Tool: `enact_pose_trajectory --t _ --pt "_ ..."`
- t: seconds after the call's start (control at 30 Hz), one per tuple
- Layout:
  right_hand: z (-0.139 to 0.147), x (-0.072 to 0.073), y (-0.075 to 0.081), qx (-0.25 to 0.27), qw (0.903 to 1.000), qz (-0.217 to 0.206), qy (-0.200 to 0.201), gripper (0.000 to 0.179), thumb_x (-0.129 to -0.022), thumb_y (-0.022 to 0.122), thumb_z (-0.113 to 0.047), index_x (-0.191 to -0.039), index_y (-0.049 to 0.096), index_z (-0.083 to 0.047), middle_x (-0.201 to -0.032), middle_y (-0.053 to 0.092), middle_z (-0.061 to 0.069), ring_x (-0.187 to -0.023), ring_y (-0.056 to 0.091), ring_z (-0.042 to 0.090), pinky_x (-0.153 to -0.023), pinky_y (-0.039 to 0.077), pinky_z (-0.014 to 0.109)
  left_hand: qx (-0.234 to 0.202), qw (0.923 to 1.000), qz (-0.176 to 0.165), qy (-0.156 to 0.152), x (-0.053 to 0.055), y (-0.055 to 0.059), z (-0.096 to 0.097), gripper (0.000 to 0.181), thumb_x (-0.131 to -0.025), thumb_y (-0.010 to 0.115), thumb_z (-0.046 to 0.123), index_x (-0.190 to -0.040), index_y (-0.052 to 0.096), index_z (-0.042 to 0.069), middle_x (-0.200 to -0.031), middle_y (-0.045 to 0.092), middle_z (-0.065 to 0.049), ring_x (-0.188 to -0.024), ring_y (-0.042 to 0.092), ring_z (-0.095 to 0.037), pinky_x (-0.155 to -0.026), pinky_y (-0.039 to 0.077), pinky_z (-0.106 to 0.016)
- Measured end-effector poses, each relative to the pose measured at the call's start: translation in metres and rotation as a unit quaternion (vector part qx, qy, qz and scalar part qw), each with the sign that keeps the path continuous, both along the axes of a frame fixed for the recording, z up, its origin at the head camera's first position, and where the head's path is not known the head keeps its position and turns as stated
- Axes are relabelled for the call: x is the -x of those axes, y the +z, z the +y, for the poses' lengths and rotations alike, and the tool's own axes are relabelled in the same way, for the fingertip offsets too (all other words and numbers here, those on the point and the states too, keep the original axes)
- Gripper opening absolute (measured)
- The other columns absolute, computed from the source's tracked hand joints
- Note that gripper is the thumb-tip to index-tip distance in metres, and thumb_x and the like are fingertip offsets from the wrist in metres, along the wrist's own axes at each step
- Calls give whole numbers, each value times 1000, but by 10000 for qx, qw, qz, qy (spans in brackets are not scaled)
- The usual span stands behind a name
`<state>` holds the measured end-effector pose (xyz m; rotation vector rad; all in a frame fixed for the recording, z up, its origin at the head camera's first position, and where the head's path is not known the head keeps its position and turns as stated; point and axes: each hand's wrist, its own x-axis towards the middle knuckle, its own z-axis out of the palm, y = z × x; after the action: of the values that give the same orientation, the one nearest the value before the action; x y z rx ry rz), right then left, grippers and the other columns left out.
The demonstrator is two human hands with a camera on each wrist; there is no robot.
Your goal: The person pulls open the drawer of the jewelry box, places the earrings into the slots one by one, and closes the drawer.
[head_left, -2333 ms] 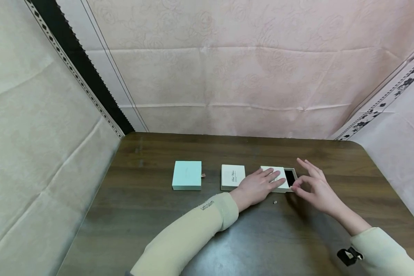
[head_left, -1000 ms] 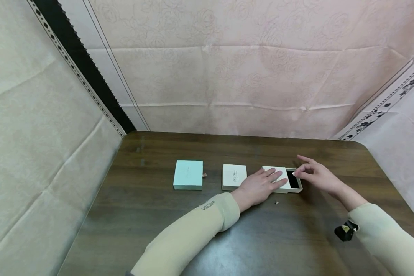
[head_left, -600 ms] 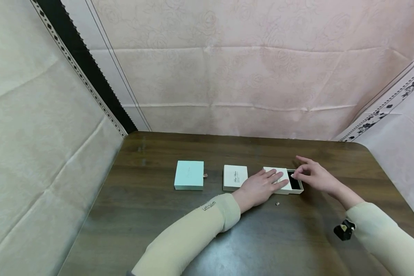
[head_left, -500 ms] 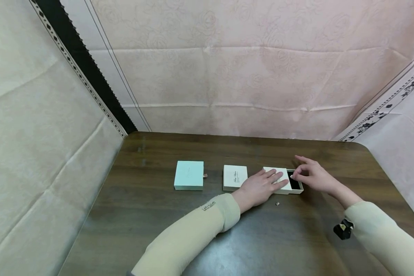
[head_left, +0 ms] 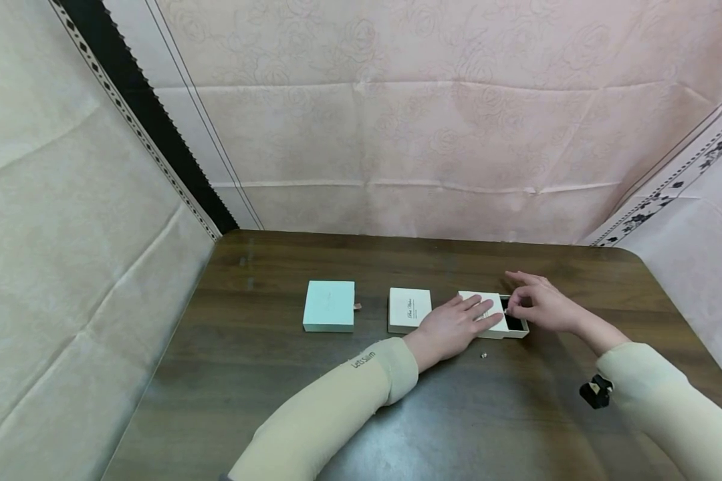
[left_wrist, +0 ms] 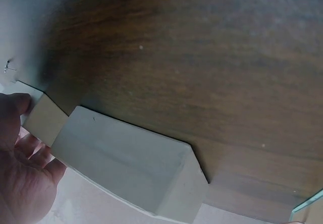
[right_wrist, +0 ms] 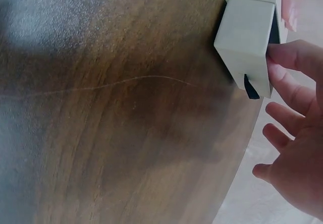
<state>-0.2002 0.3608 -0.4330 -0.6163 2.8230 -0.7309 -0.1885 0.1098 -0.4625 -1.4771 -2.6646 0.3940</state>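
Observation:
My left hand (head_left: 451, 329) lies across the top of a white drawer box (head_left: 495, 328), fingers spread, thumb near its right end. The box's tray (head_left: 516, 325) is slid partly out to the right and shows a dark lining; a black pull tab (right_wrist: 251, 88) hangs from its end. Over the tray, my right hand (head_left: 540, 306) pinches a tiny pale earring between thumb and forefinger, mostly hidden by the fingertips. Its other fingers stand spread. On the table just in front of the box lies a small shiny stud earring (head_left: 483, 355).
A second white box (head_left: 409, 307) with dark lettering stands left of my left hand. Farther left is a turquoise box (head_left: 329, 306) with a small ribbon tab. All stand on a brown wooden table (head_left: 277, 374), with pale cloth (head_left: 427, 153) hanging behind.
The tray has come further out of the box. My right hand has moved from the tray's front corner to above its dark lining, then slightly left and lower. The left hand has stayed.

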Motion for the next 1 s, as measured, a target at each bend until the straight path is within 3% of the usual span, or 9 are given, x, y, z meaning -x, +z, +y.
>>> enact_pose_trajectory --t 0.33,0.6,0.83,1.0 --pt "2 4 1 182 9988 -455 38 16 -101 71 -10 -86 73 -14 -156 40 42 -146 23 69 -111 21 84 3 10000 -35 22 0 0 0 57 -119 35 22 -172 21 36 -177 25 6 -162 24 -13 -128 29 -31" --pt "3 8 0 92 9983 -583 -5 14 -101 72 -10 -87 74 -13 -155 42 41 -148 20 68 -113 19 84 59 10000 -54 27 1 -1 0 58 -119 34 23 -173 18 36 -178 23 6 -163 22 -13 -128 29 -31" --pt "3 10 2 202 9965 -797 165 16 -103 69 -8 -88 74 -11 -153 44 42 -144 34 66 -109 37 75 32 10000 -26 6 1 -1 0 58 -119 35 22 -173 20 36 -177 24 6 -162 24 -13 -128 31 -31" --pt "10 16 -5 222 9956 -891 173 16 -103 69 -9 -89 75 -13 -153 44 41 -143 38 63 -108 43 66 44 10000 31 -1 0 -1 1 58 -119 36 23 -173 20 36 -177 25 6 -162 25 -13 -128 31 -31"
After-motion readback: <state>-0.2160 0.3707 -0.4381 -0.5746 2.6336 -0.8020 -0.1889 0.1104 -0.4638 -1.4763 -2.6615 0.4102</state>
